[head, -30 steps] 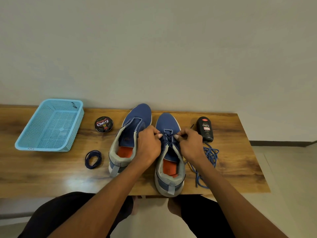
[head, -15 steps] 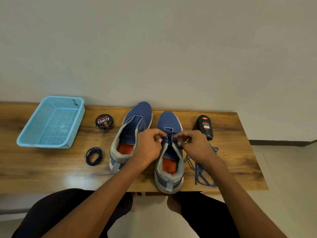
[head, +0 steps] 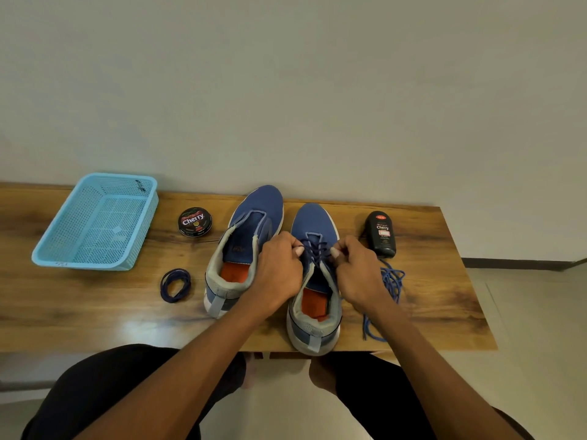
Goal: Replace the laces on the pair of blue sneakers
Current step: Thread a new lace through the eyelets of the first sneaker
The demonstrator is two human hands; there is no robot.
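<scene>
Nearest the viewer, the heel of the right sneaker (head: 314, 312) sits at the front edge of the wooden counter (head: 95, 312), its long axis running away toward the wall, grey mesh collar and orange insole showing. Over its throat the left hand (head: 279, 268) and right hand (head: 357, 271) face each other, fingers curled and pinching the dark blue lace (head: 314, 252) from either side; the eyelets lie directly between them, equally near both. The unlaced left sneaker (head: 244, 249) stands just beside it. A coiled dark lace (head: 175, 284) lies left; a loose, brighter blue lace (head: 389, 290) tangles right. Farther back stand a round polish tin (head: 195, 222), a dark polish bottle (head: 381, 235) and a perforated plastic basket (head: 95, 222).
</scene>
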